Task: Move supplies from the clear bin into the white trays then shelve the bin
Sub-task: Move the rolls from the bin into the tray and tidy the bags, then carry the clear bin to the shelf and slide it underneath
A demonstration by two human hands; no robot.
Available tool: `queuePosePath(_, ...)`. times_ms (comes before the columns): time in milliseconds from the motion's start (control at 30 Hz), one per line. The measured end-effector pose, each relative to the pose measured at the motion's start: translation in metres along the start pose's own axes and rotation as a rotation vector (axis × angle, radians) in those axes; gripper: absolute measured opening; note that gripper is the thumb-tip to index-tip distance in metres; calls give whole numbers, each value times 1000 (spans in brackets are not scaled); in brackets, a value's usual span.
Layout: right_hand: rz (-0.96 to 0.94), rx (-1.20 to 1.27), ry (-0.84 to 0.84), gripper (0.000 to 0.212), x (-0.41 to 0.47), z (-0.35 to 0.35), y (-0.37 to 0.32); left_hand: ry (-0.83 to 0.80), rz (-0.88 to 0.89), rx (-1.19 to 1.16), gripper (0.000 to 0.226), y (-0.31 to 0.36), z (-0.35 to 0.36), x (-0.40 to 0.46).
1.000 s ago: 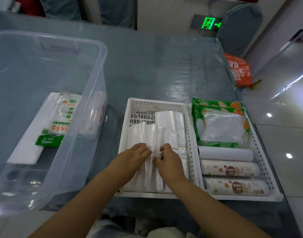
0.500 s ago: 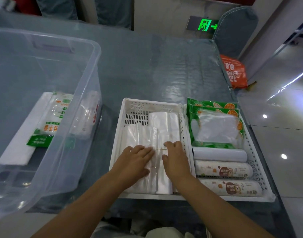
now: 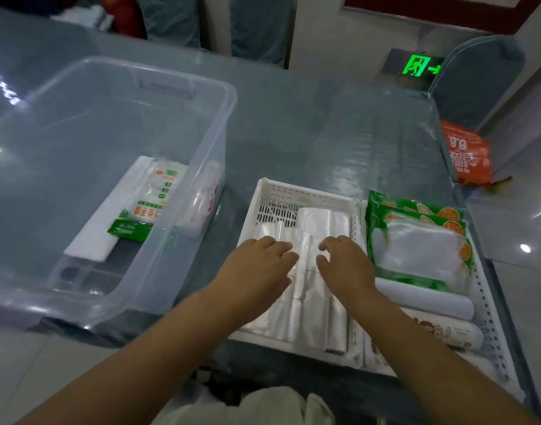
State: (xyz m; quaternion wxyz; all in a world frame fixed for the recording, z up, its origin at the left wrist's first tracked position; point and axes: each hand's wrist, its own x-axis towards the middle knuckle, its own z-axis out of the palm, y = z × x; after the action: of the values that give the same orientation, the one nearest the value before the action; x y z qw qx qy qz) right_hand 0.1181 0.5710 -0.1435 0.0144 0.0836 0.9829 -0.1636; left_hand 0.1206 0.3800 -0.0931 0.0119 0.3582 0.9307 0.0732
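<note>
- Hands lie over the left white tray (image 3: 264,191): the left hand (image 3: 257,266) has its fingers spread flat on the clear plastic bags (image 3: 316,289); the right hand (image 3: 346,265) has fingers loosely curled, gripping nothing.
- The bags lie in strips, long axis running from the tray's near edge to its far edge.
- Just right of that tray, a second white tray (image 3: 485,305) holds green-and-orange packs (image 3: 416,237) and rolls (image 3: 422,302) lying crosswise.
- Left of the trays on the same surface, the clear bin (image 3: 201,96) holds a green-labelled packet (image 3: 149,204) on a white sheet (image 3: 100,237); its writing is too small to read.
- Beyond the trays to the right, an orange bag (image 3: 467,153) reads "8.8".
</note>
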Motion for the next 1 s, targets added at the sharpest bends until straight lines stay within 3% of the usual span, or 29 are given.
queuePosePath(167,-107,62,144,16,17,-41,-66,169,-13,125,28,-26,-81,-25)
queuePosePath(267,-187,113,200,15,21,-60,-116,231,-114,156,22,-65,-120,-44)
queuePosePath(467,-244,170,242,14,26,-64,-208,220,-297,169,29,-170,-155,-89)
queuePosePath(800,101,275,330,28,35,-32,-275,106,-350,168,31,-343,-153,-148)
queuePosePath(900,208,276,350,30,36,-27,-283,128,-351,224,31,-372,-146,-151)
queuePosePath(1000,309,268,331,27,31,-28,-292,181,-400,138,29,-377,-141,-153)
